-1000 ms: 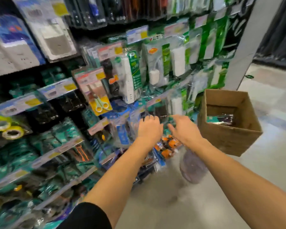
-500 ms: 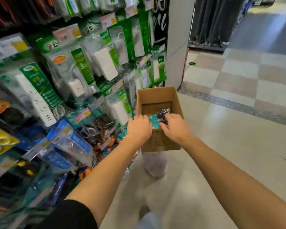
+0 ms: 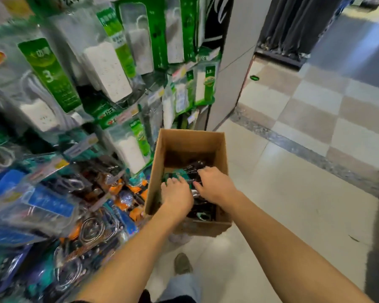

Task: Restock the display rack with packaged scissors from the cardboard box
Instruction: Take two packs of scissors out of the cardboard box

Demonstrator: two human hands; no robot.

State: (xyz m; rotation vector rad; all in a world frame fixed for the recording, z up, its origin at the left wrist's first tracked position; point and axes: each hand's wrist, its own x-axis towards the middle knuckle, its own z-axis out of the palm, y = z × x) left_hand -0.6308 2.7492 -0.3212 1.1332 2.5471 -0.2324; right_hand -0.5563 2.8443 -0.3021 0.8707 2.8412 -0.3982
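Note:
An open cardboard box stands beside the display rack, at its right end. Inside the box lie several packaged scissors with teal and black cards. Both my hands are down in the box. My left hand curls its fingers over the edge of a teal pack. My right hand grips the dark packs right beside it. The lower part of the pile is hidden under my hands. More scissors packs hang on the rack's hooks to the left of the box.
Green-and-white power strip packs hang on the rack above the box. A grey pillar rises behind it. Tiled floor spreads to the right. My shoe is on the floor just before the box, which rests on something pale.
My hands left the rack's hooks, swung right to the box and went down into it onto the packs. The view turned right and closer to the box.

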